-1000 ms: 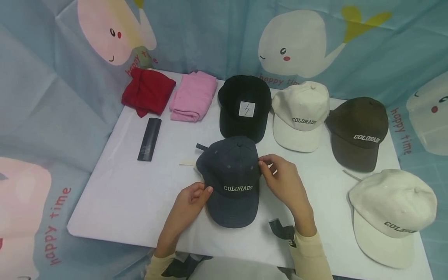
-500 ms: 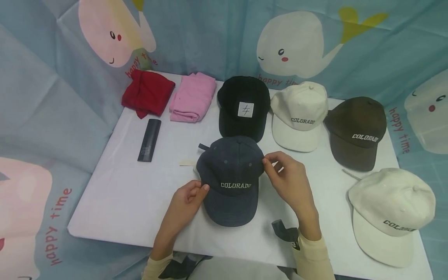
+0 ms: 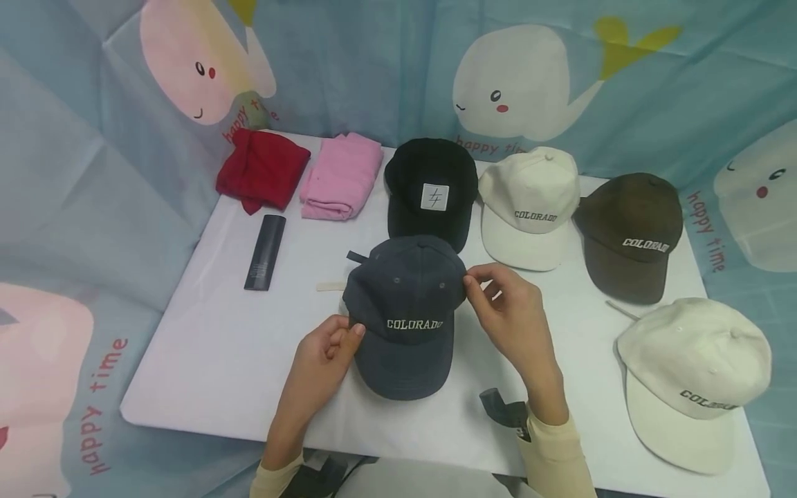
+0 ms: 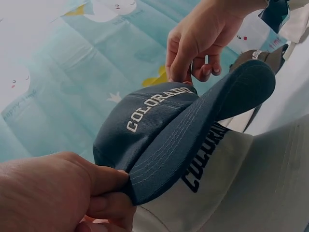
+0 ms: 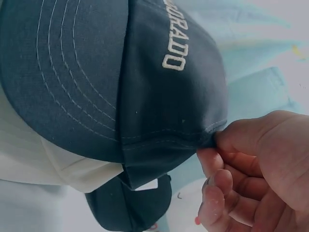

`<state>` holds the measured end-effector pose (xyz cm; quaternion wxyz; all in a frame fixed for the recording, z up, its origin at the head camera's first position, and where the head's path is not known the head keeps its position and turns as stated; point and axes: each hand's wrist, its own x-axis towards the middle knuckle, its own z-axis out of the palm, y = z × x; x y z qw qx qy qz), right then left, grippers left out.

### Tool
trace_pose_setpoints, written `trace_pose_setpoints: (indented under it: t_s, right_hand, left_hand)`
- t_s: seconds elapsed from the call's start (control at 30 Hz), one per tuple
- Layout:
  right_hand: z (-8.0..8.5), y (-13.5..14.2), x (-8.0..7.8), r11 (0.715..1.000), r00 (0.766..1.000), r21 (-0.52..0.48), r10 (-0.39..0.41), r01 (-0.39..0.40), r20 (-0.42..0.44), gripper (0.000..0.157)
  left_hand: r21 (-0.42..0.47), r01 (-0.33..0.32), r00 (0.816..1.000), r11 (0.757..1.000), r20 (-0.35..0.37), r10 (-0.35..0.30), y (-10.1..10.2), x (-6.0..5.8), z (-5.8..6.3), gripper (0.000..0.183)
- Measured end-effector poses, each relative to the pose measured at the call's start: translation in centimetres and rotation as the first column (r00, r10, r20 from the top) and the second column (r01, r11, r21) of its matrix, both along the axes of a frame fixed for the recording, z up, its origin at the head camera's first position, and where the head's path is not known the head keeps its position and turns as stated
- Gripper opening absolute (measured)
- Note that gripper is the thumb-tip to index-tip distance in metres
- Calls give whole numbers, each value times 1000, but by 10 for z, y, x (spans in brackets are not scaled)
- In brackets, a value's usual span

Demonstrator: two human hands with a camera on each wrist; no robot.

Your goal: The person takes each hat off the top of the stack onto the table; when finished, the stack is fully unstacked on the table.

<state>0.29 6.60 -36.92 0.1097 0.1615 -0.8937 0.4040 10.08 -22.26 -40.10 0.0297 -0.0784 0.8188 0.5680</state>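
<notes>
Both hands hold a navy baseball cap lettered COLORADO, its brim toward the person. My left hand pinches the cap's left side where the brim meets the crown. With thumb and fingertips, my right hand pinches the crown's lower edge on the opposite side. Directly beneath it, in the left wrist view, lies a cream cap with dark COLORADO lettering. From above, the navy cap hides nearly all of that one; a pale strap sticks out at the left.
Behind stand a black cap, a white cap and a brown cap. Another white cap sits at the right. Folded red cloth, folded pink cloth and a dark flat case lie at the left of the white table.
Over the last second, the navy cap has shifted slightly to the left and back, with both hands still pinching its sides. The other caps and cloths have stayed in place.
</notes>
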Motion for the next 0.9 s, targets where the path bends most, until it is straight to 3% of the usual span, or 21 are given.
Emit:
trace_pose_setpoints:
  t_s: [0.3,0.6,0.9]
  right_hand:
    - [4,-1,0,999,999,-32,-4,2,-54,11]
    - [14,4,2,998,993,-54,-28,22,-116,11]
    - [24,15,5,995,980,-74,-84,71,-179,13]
  left_hand:
    - [16,-6,998,1000,-60,7,2,-3,6,24]
    - [32,29,997,999,-67,-27,9,-4,15,23]
    - [0,96,989,995,-111,-96,20,-15,28,21]
